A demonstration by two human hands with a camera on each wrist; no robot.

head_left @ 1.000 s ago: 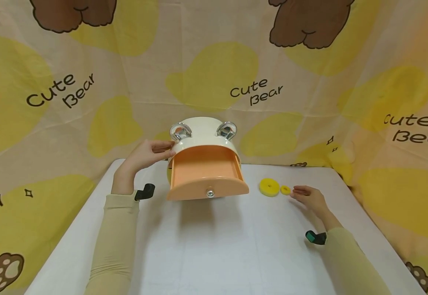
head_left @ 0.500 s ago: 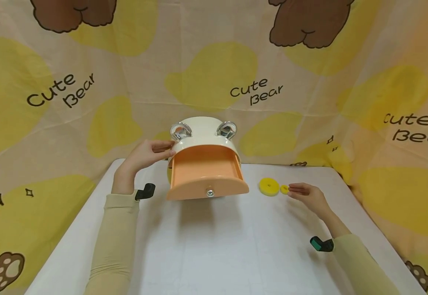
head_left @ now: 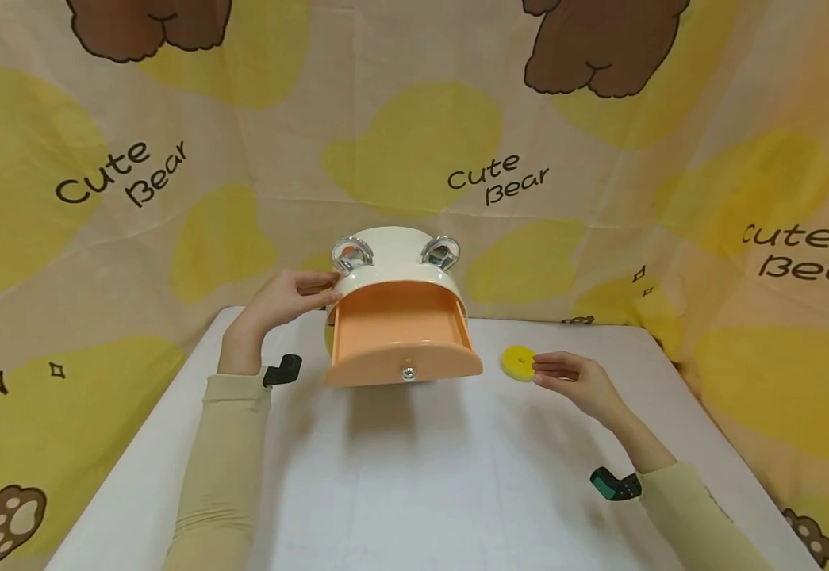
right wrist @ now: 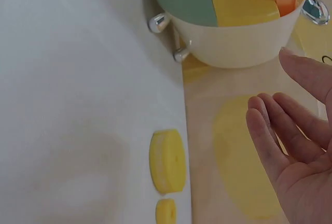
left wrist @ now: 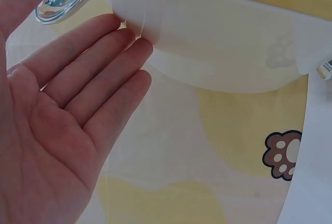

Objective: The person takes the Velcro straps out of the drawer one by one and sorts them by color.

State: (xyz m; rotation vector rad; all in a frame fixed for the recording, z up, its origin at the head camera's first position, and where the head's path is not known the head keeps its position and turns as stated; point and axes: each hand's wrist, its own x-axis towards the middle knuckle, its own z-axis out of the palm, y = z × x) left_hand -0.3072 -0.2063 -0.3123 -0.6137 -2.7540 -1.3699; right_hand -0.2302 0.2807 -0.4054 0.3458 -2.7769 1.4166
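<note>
A cream rounded box (head_left: pixel 393 242) with two silver ears has its orange drawer (head_left: pixel 403 365) pulled out at the front. My left hand (head_left: pixel 284 301) touches the left side of this box, its fingers straight in the left wrist view. My right hand (head_left: pixel 578 385) is over the table near the large yellow disc (head_left: pixel 517 361), covering part of it in the head view. Nothing lies between its thumb and loosely bent fingers in the right wrist view. A small yellow disc (right wrist: pixel 166 211), which the hand hides in the head view, lies beside the large one.
A white table (head_left: pixel 400 476) carries everything. Behind and around it hangs a patterned yellow and beige cloth (head_left: pixel 414 159) with printed bears. Small silver feet (right wrist: pixel 158 23) show under the box. Each wrist bears a black camera mount (head_left: pixel 282 370).
My right hand has moved left, from beside the small yellow disc to over the edge of the large one. The left hand, box and drawer keep their places.
</note>
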